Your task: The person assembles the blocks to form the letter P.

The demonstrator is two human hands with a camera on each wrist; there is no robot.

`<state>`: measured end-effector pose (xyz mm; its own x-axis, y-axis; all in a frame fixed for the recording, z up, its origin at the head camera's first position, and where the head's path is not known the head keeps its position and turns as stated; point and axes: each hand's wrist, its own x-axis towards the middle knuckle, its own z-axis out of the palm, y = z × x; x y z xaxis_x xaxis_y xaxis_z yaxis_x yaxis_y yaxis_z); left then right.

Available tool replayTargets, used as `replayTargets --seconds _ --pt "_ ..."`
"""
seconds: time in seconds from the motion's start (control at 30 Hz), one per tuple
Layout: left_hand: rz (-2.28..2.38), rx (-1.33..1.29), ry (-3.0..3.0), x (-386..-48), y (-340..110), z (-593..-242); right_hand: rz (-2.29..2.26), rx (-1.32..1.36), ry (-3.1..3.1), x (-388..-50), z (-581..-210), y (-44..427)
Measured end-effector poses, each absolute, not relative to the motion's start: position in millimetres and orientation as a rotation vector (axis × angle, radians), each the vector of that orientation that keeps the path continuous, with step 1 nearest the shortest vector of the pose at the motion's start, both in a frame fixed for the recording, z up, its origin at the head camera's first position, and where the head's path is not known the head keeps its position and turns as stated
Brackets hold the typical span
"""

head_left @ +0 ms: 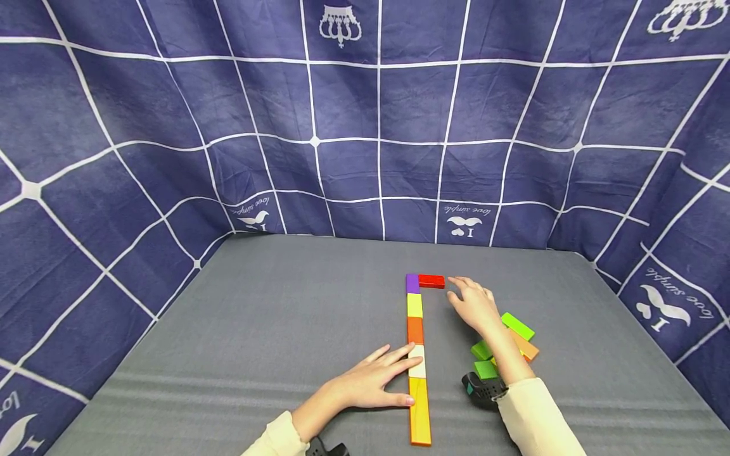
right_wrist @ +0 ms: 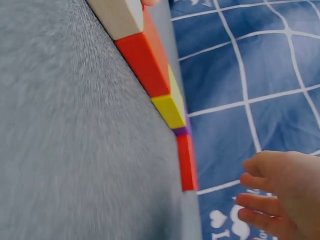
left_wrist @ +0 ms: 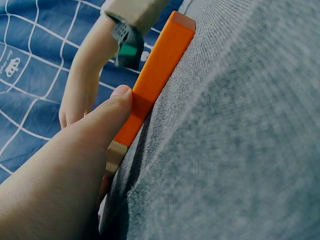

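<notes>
Layout on the grey counter (head_left: pixel 256 329): five blocks lie end to end in a straight line. From the near end: yellow-orange block (head_left: pixel 419 421), white block (head_left: pixel 419 368), orange block (head_left: pixel 415 330), yellow block (head_left: pixel 414 305), purple block (head_left: pixel 412 284). A red block (head_left: pixel 431 281) sits crosswise against the purple one's right side, so the six form an angled line with one short arm.

Left hand (head_left: pixel 371 381): fingers extended and spread, gripping nothing; thumb on the yellow-orange block, fingertips at the white block. Right hand (head_left: pixel 475 307): fingers relaxed and parted, holding nothing, just beside the red block's free end and apart from it.

Progress, judged from the layout: long side appears complete and straight, joints look tight; second arm only started, one block in.

Unplaced: a loose heap near the right forearm, including a lime-green block (head_left: pixel 518 325), a tan-orange block (head_left: pixel 527 348) and a darker green block (head_left: pixel 486 370). Forearm hides part of it; full count cannot be told.
</notes>
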<state>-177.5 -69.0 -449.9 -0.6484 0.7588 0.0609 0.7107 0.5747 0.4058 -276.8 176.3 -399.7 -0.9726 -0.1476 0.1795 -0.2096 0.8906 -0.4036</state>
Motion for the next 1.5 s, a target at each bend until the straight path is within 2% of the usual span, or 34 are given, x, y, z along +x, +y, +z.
replayTargets --seconds 0.43,0.7,0.9,1.07,1.5 --pt "0.595 1.284 2.697 -178 -68 -449 0.556 0.291 -2.926 -226 -398 214" --pt "0.598 1.276 2.699 -179 -69 -448 0.497 0.196 -2.939 -204 -401 236" --pt "0.596 1.27 2.703 -180 -70 -448 0.478 0.057 -2.992 -202 -409 250" --pt "0.589 1.275 2.699 -178 -70 -450 0.454 0.046 -2.998 -203 -417 254" --pt "0.599 1.264 2.701 -176 -70 -450 0.411 0.087 -3.001 -218 -424 223"
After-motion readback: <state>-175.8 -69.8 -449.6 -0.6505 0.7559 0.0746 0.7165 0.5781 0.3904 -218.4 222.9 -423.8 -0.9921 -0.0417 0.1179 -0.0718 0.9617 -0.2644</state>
